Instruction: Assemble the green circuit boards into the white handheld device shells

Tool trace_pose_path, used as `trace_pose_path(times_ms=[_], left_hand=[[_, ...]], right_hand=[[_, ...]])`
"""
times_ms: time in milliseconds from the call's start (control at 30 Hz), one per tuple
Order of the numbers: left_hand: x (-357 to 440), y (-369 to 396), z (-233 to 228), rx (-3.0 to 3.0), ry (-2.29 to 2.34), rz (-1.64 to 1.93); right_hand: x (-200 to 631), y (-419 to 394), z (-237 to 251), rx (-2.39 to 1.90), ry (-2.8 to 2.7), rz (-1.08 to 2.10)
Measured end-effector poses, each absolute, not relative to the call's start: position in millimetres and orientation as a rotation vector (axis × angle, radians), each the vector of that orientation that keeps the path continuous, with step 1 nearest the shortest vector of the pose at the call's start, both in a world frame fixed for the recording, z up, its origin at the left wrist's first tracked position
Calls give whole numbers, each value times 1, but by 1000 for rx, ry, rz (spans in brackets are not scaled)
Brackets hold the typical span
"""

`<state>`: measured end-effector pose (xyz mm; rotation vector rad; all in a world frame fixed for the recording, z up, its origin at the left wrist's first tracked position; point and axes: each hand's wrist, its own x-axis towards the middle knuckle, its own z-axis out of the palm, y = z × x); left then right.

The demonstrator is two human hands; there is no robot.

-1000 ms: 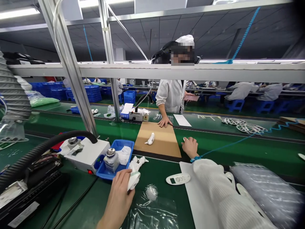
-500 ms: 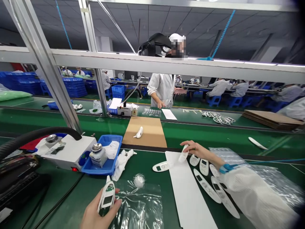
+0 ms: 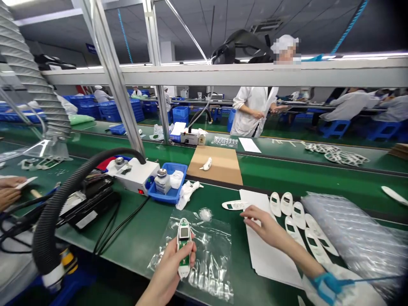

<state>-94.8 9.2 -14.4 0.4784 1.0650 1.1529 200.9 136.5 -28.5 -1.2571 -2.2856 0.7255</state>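
My left hand is closed around an open white handheld device housing, tilted upward, with a green circuit board and a small grey screen showing. Below it lies a clear plastic bag. My right hand hovers over a stack of white paper sheets, fingers apart and nothing visible in them. Just left of its fingertips rests a white oval cover with a window and button holes. Several similar white covers lie to the right of the paper.
A blue tray holds a metal-capped bottle and white cloth. Beside it stand a white box and a black hose. A white device lies on cardboard. Bubble wrap is at right. A co-worker stands opposite.
My right hand has let go of the white cover it held. My left hand has turned the housing more upright. The view has swung left, and the co-worker's hand has left the far bench.
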Motion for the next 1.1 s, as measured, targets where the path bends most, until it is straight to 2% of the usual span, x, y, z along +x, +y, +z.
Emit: trace_pose_path(times_ms=[133,267,833,967,1100], left_hand=[[-99,-4,-21,471,1012,1184],[-107,-15,-24,510,959,1190],[-117,-37,-17,358,879,1215],[-116,-37,-20,358,878,1212],[-109,-36,-22,406,909,1174]], right_hand=[[147,99,-27,-1266,-2216,907],[126,87,-30,-1283,-2152,943],[123,51,-48,-1380,-2146,1009],[132,55,-50,-1380,-2224,898],[146,96,-45,-1456,-2309,523]])
